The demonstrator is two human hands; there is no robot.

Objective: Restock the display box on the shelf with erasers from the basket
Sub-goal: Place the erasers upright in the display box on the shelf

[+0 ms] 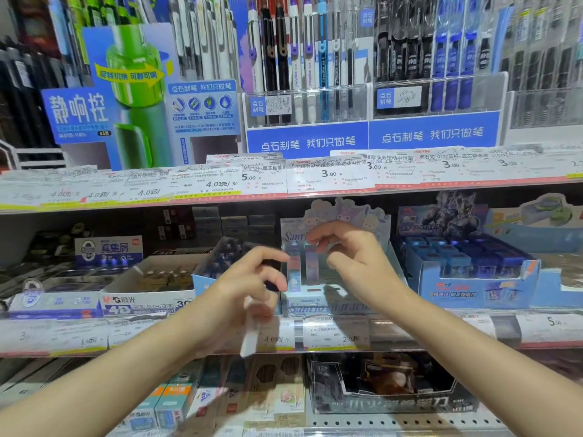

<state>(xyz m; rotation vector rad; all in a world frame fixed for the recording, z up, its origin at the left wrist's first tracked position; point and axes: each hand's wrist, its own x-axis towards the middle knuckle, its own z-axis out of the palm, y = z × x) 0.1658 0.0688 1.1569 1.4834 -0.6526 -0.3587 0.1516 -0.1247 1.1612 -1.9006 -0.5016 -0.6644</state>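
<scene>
The pastel cartoon-printed display box (328, 302) stands on the middle shelf, and two slim erasers (295, 272) stand upright at its left side. My right hand (353, 250) hovers over the box, with thumb and fingertips pinching the top of the taller upright eraser (311, 264). My left hand (246, 288) is just left of the box with fingers curled. It holds a white stick eraser (250, 340) that hangs down, blurred, in front of the shelf's price strip. The basket is not in view.
A blue box of sharpeners (473, 266) sits right of the display box, and an open white eraser carton (151, 285) sits left of it. Price-label strips (347, 335) edge each shelf. Pen racks (309, 99) fill the shelf above and more boxes the shelf below.
</scene>
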